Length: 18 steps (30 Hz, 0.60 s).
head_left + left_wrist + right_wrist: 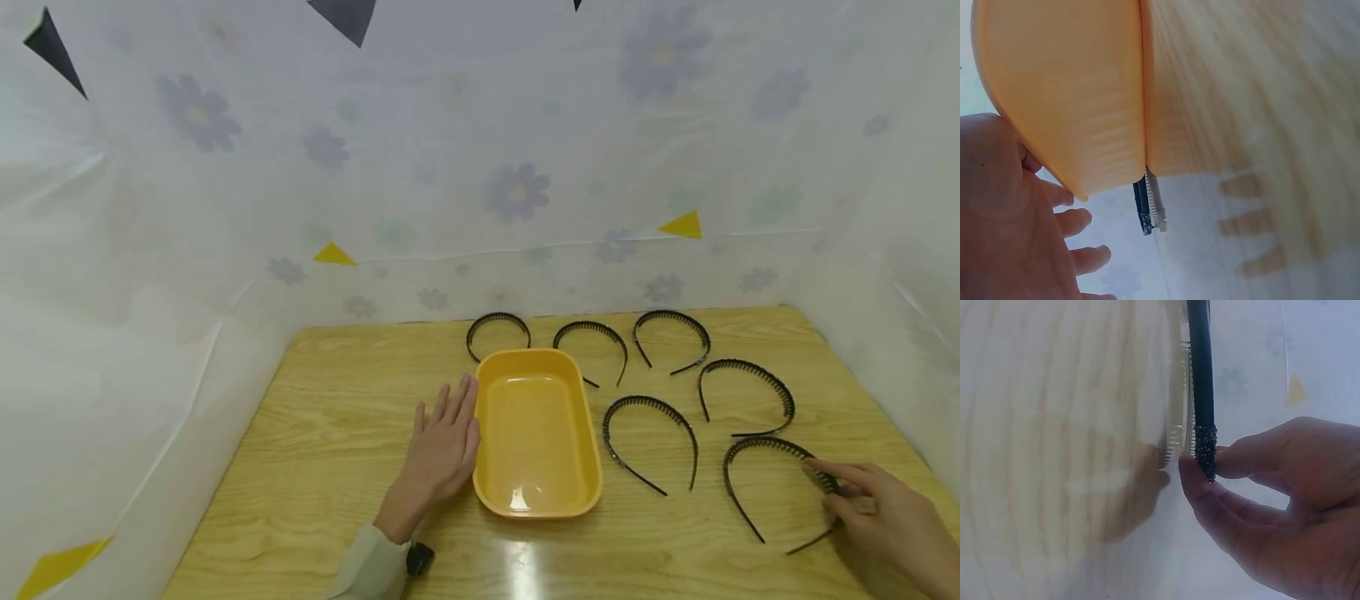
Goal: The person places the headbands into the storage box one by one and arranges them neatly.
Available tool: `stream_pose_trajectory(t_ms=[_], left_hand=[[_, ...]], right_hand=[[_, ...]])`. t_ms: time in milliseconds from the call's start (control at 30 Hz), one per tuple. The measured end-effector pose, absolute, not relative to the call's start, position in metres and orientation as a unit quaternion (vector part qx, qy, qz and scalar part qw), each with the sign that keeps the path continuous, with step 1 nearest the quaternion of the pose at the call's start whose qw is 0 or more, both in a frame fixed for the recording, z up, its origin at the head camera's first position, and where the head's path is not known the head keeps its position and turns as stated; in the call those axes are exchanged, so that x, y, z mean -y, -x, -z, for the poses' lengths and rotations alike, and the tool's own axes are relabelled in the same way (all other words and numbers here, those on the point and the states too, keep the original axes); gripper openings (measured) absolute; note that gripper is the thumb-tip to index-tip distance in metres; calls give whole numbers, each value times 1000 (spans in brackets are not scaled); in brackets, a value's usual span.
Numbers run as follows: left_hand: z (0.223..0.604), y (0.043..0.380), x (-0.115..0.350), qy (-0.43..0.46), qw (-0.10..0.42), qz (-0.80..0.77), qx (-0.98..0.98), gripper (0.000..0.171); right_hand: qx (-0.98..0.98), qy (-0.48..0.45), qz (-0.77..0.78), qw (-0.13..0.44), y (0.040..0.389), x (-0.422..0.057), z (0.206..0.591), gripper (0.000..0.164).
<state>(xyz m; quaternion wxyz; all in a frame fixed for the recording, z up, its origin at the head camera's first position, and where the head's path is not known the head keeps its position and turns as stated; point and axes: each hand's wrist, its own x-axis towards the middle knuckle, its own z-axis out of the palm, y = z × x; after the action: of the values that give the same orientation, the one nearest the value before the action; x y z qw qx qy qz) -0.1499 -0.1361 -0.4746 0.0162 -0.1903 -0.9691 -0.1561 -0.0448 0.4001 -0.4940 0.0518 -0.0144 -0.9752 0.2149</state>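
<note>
Pinching a black, arched plastic headband (776,443) in right hand (888,510), well right of yellow rectangular plastic tray (536,446), with straight-fingered left hand (444,443) alongside.

the tray (536,450) was orange-yellow, the headbands (651,400) black, one with a glittery dark patch (1205,444). the tabletop (337,400) had yellowish wood grain. the white sheeting (450,125) bore purple and green flowers (519,192), yellow and dark triangles (686,225).
</note>
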Motion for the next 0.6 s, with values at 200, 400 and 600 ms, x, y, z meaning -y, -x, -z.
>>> stream_pose_trajectory(t_ms=[200, 400, 600], left_hand=[[472, 149, 135, 195, 30, 150, 969, 58], [469, 150, 134, 198, 29, 146, 969, 58], [468, 152, 133, 195, 27, 149, 969, 58]], right_hand=[[976, 18, -210, 60, 43, -400, 490, 44], [975, 11, -201, 97, 45, -396, 483, 42], [967, -13, -212, 137, 49, -396, 481, 47]])
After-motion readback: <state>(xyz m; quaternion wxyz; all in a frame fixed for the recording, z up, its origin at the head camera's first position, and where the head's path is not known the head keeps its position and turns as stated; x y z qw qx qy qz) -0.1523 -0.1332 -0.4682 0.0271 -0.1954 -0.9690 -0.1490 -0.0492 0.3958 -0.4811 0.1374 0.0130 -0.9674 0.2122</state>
